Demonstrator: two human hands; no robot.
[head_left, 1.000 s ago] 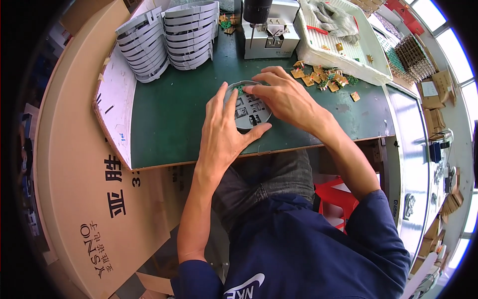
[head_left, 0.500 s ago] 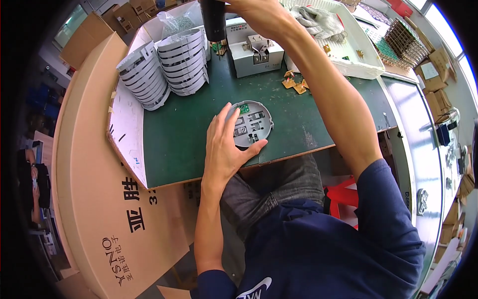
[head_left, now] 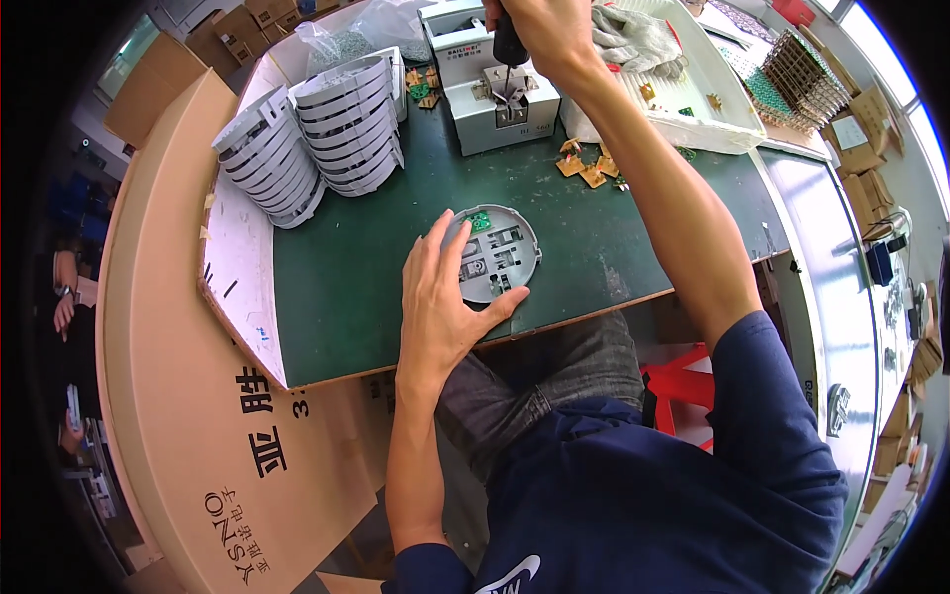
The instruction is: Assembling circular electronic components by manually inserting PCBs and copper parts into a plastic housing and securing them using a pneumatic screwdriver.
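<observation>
Resting flat near the green mat's front edge, the round grey housing (head_left: 492, 253) faces up under the left hand (head_left: 442, 302), fingers spread. Farther right, the right hand (head_left: 534, 28) grips a dark screwdriver (head_left: 509, 48), pointing down at the grey feeder box (head_left: 495, 94).

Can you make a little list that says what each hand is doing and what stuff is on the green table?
left hand: lies flat on the left edge of the round grey plate, fingers spread
right hand: grips a dark screwdriver, tip pointing down at the small grey machine
round grey plate: lies flat on the green mat, a small green board in it
stacks of grey plates: two leaning piles at the back left
small brown pieces: loose beside the machine
white tray: back right, a grey cloth in it
</observation>
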